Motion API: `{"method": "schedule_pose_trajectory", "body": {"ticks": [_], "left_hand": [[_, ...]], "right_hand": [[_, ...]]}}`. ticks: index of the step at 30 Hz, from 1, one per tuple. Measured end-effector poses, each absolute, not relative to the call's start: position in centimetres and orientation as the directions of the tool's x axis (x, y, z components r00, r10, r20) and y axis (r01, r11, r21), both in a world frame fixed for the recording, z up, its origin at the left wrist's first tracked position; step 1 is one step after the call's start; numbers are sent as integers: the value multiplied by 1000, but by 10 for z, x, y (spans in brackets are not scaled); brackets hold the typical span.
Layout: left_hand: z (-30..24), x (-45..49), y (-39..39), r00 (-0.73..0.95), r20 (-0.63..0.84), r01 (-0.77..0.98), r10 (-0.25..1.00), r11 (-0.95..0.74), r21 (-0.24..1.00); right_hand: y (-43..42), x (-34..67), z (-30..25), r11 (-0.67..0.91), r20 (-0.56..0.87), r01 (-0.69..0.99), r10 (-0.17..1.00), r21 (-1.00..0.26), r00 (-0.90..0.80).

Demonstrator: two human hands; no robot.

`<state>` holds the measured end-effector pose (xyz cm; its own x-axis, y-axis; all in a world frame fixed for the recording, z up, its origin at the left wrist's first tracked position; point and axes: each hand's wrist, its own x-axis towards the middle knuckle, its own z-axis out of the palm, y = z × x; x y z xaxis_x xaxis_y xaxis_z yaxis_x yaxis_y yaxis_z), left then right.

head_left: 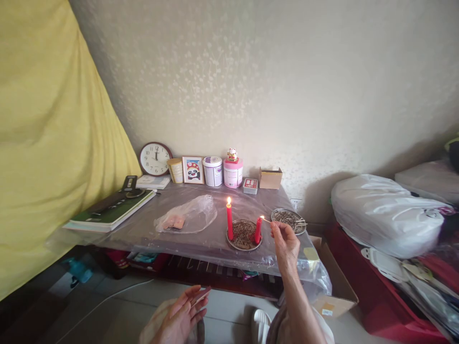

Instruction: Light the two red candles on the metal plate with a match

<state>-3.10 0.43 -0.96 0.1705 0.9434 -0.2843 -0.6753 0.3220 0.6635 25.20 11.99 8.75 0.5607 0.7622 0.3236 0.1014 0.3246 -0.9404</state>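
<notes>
My right hand [286, 242] pinches a burning match [266, 219], its tip at the wick of a short red candle [258, 230]. A flame shows where match and wick meet. Left of it a taller red candle [230, 222] stands upright and burns. Both candles rise from a round metal dish [244, 234] with a dark, speckled fill. Low in front of the table, my left hand [182, 310] has a small, flat matchbox [201, 295] between thumb and fingers. Several used matchsticks [301, 221] lie on a second round dish [287, 216] near my right hand.
A plastic bag [195, 212] with small boxes lies on the plastic-covered table [143, 234]. Along the wall stand a clock [155, 159], a picture frame [193, 170], tins [213, 172] and an open carton [270, 178]. A yellow curtain [53, 119] hangs left; white bags [383, 205] lie right.
</notes>
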Motion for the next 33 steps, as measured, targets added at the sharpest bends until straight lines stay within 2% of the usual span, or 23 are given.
{"method": "schedule_pose_trajectory", "body": {"ticks": [19,33], "left_hand": [[-16,-32,7,187,-290,-672,939,337,659],[-16,-33,8,195,-306,-653,932,356,668]], "right_hand": [[121,252,83,314,336,134,779,-940,530],[123,269,83,293,325,152,745,-944,583]]}}
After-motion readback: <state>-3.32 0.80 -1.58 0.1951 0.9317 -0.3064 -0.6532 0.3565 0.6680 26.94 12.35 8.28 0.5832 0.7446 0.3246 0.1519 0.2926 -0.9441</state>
